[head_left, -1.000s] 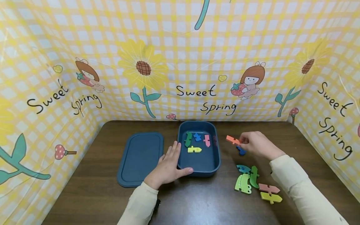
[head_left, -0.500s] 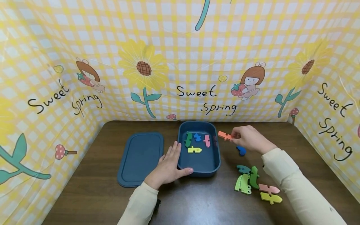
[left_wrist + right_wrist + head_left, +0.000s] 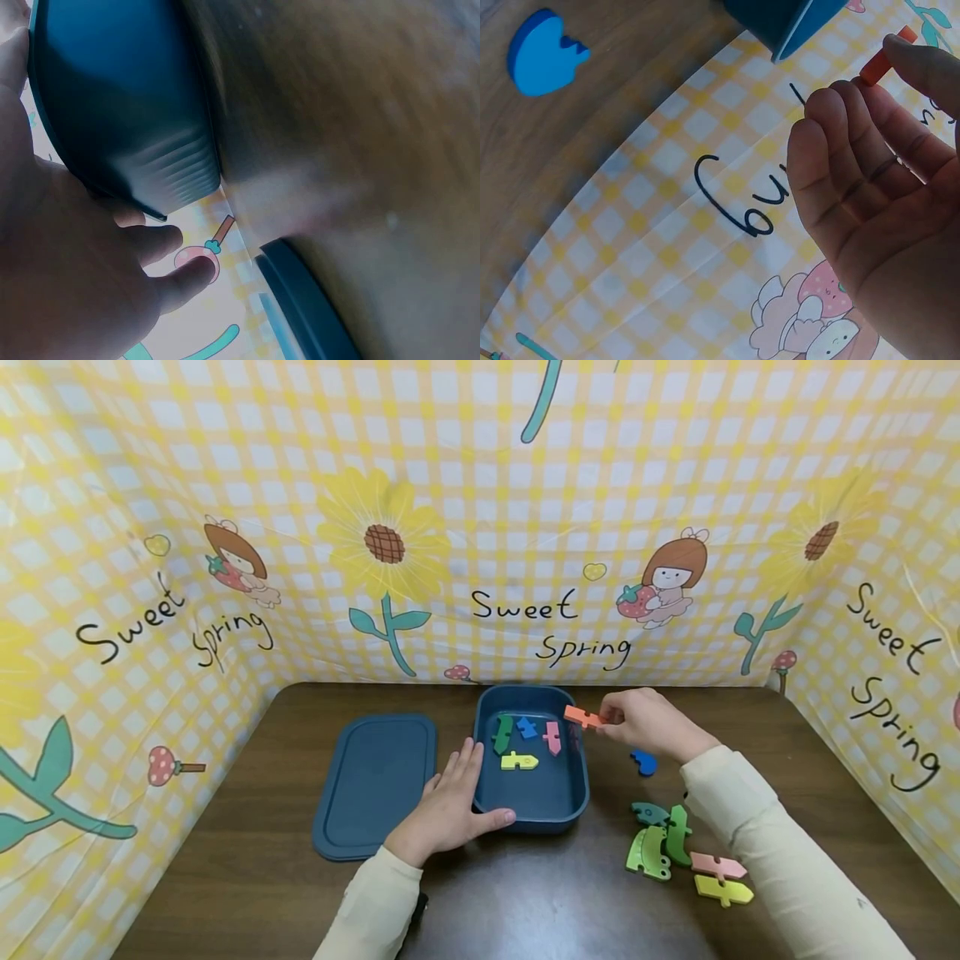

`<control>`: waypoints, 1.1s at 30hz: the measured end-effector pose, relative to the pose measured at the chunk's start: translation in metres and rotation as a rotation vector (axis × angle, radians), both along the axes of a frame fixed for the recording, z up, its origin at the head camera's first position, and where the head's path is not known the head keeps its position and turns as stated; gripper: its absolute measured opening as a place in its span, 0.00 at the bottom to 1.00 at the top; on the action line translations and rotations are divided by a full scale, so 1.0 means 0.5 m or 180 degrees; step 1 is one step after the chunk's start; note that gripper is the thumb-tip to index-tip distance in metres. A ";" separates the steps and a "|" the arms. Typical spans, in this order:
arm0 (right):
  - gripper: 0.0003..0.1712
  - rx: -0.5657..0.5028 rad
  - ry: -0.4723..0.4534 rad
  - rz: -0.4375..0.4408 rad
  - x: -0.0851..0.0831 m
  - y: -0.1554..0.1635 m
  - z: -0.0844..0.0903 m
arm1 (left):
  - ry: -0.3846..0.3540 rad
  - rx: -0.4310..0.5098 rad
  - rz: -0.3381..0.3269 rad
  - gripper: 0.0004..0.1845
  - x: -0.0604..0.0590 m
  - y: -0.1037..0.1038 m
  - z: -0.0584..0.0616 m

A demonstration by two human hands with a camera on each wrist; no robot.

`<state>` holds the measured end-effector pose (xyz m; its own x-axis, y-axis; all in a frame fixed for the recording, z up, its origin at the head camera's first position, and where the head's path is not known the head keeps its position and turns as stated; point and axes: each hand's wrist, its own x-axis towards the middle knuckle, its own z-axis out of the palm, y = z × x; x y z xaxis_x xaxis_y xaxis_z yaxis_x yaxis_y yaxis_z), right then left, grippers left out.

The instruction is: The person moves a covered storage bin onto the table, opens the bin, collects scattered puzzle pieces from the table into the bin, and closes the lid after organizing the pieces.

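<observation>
**Orange piece held over the rim of the blue box**

The right hand (image 3: 648, 724) pinches an orange puzzle piece (image 3: 583, 717) between thumb and fingertips, holding it in the air above the right rim of the blue box (image 3: 530, 817), near its far corner. In the right wrist view the end of the same orange piece (image 3: 886, 56) shows past the curled fingers (image 3: 840, 120), with a corner of the box above it.

The left hand (image 3: 450, 806) lies flat on the table (image 3: 247, 877), fingers straight and relaxed, gripping nothing. Its thumb runs along the near left corner of the box and its fingers lie along the left wall; the left wrist view shows the palm (image 3: 67, 247) against the dark blue wall (image 3: 127, 112).

Inside the box lie four pieces: a dark green one (image 3: 502, 732), a blue one (image 3: 527, 726), a pink one (image 3: 552, 736) and a yellow one (image 3: 518, 761), all flat on the floor of the box.

Just right of the box, below the right hand, a loose blue piece (image 3: 643, 762) lies on the table. Nearer the person sits a small cluster: a teal piece (image 3: 649, 812), a green piece (image 3: 678, 834) and a light green piece (image 3: 648, 852) close together, then a salmon-pink piece (image 3: 717, 865) and a yellow-green piece (image 3: 723, 889) beside them.

Left of the box, the blue lid (image 3: 375, 783) lies flat on the table, just beside the left hand. A yellow checked cloth (image 3: 525, 527) printed with sunflowers and "Sweet Spring" rises behind and to both sides of the table.
</observation>
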<state>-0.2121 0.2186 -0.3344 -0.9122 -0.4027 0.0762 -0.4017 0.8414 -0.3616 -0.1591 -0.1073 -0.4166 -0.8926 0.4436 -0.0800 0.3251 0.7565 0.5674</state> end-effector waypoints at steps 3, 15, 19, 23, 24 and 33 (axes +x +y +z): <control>0.04 0.0008 0.0010 0.0011 0.000 -0.010 0.004 | 0.0001 -0.0001 -0.0007 0.59 0.000 0.000 0.001; 0.05 0.0056 -0.0067 0.0070 -0.017 -0.050 0.006 | -0.0006 0.0041 -0.0033 0.59 0.001 -0.002 0.001; 0.05 0.0084 -0.0026 0.0128 -0.017 -0.061 0.005 | -0.0006 0.0023 -0.0043 0.59 0.001 -0.002 0.001; 0.05 0.0089 -0.0050 0.0170 -0.017 -0.070 0.003 | -0.0005 0.0021 -0.0047 0.60 -0.001 -0.002 0.000; 0.05 0.0093 -0.0060 0.0177 -0.017 -0.071 0.003 | -0.0007 0.0020 -0.0048 0.60 -0.001 -0.002 0.000; 0.05 0.0110 -0.0049 0.0236 -0.017 -0.088 0.003 | -0.0002 0.0017 -0.0036 0.59 -0.001 -0.002 0.000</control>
<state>-0.2206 0.1748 -0.3327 -0.8806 -0.4715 0.0474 -0.4581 0.8216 -0.3393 -0.1597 -0.1085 -0.4165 -0.8875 0.4541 -0.0782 0.3333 0.7498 0.5716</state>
